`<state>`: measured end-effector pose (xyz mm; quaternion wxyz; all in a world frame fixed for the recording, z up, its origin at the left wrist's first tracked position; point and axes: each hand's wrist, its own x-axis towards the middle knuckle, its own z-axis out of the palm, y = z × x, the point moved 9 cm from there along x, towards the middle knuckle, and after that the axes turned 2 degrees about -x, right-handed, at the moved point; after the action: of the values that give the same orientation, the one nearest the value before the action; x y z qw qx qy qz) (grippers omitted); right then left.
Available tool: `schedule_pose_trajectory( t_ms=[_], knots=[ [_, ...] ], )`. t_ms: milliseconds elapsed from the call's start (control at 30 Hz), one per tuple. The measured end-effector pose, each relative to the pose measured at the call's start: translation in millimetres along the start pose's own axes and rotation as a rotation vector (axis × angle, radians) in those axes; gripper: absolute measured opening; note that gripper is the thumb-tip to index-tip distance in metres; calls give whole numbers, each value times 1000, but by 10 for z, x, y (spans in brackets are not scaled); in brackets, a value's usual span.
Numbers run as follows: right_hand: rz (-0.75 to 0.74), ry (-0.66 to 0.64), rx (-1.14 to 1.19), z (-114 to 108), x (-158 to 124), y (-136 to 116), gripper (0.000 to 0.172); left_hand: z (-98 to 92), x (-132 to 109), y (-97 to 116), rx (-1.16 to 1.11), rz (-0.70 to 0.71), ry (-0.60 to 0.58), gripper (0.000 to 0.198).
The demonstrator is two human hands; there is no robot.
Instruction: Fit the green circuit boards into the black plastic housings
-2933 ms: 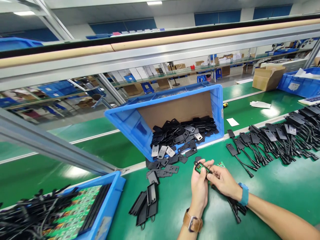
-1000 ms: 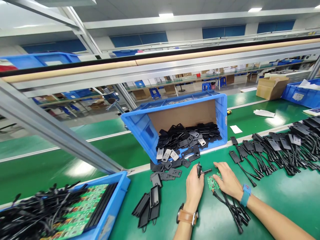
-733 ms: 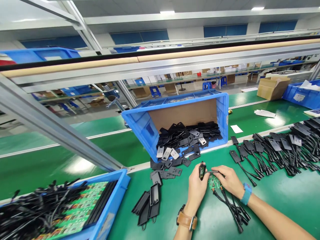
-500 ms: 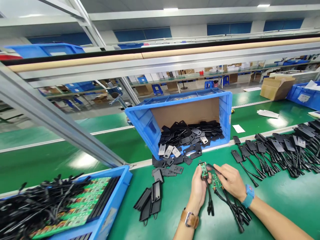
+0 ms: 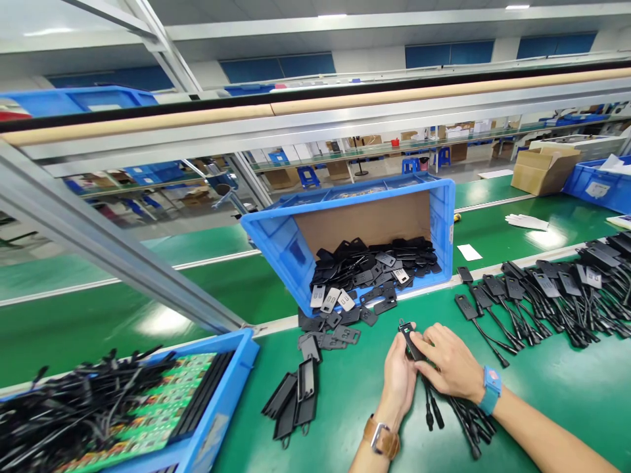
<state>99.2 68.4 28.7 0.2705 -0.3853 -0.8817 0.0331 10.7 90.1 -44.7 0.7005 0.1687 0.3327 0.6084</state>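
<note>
My left hand (image 5: 398,381) and my right hand (image 5: 451,364) meet over the green mat, both closed on one small black plastic case (image 5: 410,338) whose black cable (image 5: 430,404) hangs down between them. The right thumb and fingers press on top of the case. Under my right wrist lies a bundle of loose black cables (image 5: 468,424). Black case halves (image 5: 329,325) spill from the tipped blue crate (image 5: 276,246) just beyond my hands.
Several black shells (image 5: 294,401) lie left of my hands. A blue bin (image 5: 207,420) at lower left holds green circuit boards and cables. Rows of cased cable units (image 5: 537,289) cover the mat on the right. A cardboard box (image 5: 539,167) and another blue bin (image 5: 594,184) stand far right.
Earlier my left hand held a bare green circuit board with its cable. A black cover has since been brought over it, and both hands now press the closed black case together.
</note>
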Motion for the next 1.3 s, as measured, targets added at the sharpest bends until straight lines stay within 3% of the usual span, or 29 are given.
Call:
schedule_pose_trajectory(
  t_ms=[167,433,600,767,1067,1300],
  knots=[
    [26,72,215,-98,7,89,52,38,-40,4,66,-21,-17,40],
    [66,69,467,-65,3,177,53,95,-72,10,255,-2,-44,49],
    [64,124,472,-122,11,171,65,94,-65,-5,296,23,-52,51],
    [56,127,386,-172,15,164,63,11,-50,-26,256,23,0,59],
    [51,78,343,-99,1,163,65,261,-80,12,430,63,-224,39],
    [106,105,508,-89,-5,196,67,307,-117,38,500,102,-276,35]
  ],
)
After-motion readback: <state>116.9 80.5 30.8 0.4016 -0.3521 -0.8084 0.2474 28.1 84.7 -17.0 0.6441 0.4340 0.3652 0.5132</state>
